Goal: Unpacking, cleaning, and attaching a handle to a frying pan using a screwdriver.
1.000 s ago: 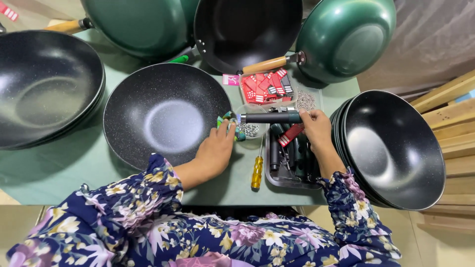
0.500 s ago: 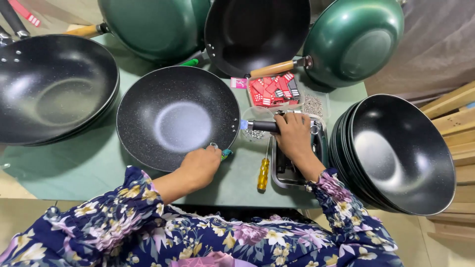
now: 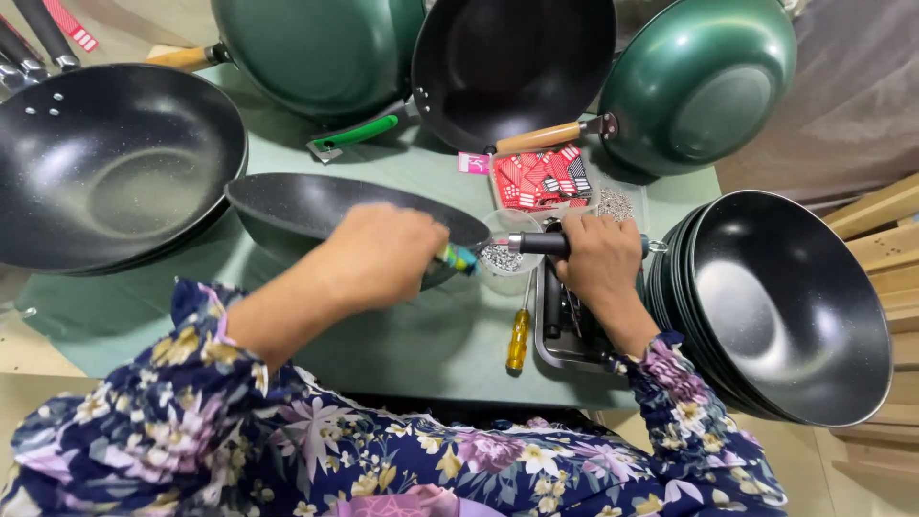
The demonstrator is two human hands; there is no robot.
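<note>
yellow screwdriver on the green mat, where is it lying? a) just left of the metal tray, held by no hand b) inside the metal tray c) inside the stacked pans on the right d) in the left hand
a: the yellow screwdriver lies on the mat beside the left edge of the metal tray, with neither the left hand nor the right hand on it.

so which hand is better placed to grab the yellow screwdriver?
Probably the right hand: it's nearest the yellow screwdriver, though it grips a black handle. The left hand holds the pan.
</note>
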